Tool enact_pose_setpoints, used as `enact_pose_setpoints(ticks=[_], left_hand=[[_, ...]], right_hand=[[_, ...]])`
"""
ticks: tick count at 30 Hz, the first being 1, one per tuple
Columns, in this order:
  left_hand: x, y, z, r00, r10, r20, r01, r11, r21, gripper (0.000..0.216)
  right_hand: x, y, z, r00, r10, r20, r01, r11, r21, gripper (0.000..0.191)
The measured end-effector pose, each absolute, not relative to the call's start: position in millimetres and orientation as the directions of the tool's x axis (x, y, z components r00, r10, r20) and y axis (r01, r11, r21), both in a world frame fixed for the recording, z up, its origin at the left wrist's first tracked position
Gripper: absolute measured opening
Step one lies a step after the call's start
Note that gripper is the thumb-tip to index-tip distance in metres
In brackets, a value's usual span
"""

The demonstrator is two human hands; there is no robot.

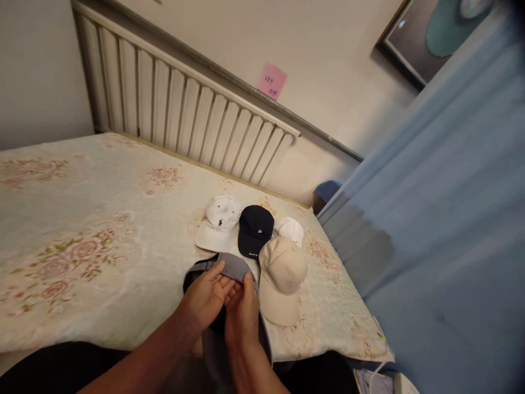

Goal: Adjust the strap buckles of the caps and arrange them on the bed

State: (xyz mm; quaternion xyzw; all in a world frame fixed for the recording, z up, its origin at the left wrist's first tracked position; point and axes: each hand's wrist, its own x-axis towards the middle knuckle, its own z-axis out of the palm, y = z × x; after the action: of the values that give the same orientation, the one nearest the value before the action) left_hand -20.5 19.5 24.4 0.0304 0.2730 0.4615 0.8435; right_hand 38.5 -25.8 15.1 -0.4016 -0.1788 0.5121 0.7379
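Observation:
Both my hands are on a grey baseball cap close to my lap, its dark inside partly showing. My left hand pinches the cap's edge near the back strap, thumb on top and fingers underneath. On the other side my right hand grips the same edge, thumb over the fabric. My forearms hide much of the brim. Just beyond lie a white cap with a small dark emblem and a black cap. To the right, a beige cap partly covers a smaller white cap.
The caps rest on a bed with a floral cover. Behind it stands a white radiator, with a pink note on the wall. A blue curtain hangs along the right, beside a dark blue item in the corner.

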Motion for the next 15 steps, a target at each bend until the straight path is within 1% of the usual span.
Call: enact_pose_setpoints(ticks=[4, 10, 12, 15], left_hand=[[-31, 33, 17, 0.471, 0.769, -0.431, -0.758, 0.603, 0.248, 0.013], [-52, 46, -5, 0.471, 0.785, -0.403, -0.762, 0.592, 0.262, 0.013], [-55, 48, -12, 0.464, 0.783, -0.413, -0.765, 0.59, 0.258, 0.013], [-57, 51, -20, 0.468, 0.779, -0.416, -0.764, 0.594, 0.252, 0.015]], right_hand=[[31, -8, 3, 0.466, 0.868, -0.17, -0.532, 0.122, -0.838, 0.039], [15, 7, -13, 0.478, 0.847, -0.232, -0.427, -0.006, -0.904, 0.04], [11, 9, -16, 0.463, 0.857, -0.227, -0.447, 0.004, -0.895, 0.04], [11, 9, -18, 0.438, 0.87, -0.224, -0.524, 0.045, -0.85, 0.037]])
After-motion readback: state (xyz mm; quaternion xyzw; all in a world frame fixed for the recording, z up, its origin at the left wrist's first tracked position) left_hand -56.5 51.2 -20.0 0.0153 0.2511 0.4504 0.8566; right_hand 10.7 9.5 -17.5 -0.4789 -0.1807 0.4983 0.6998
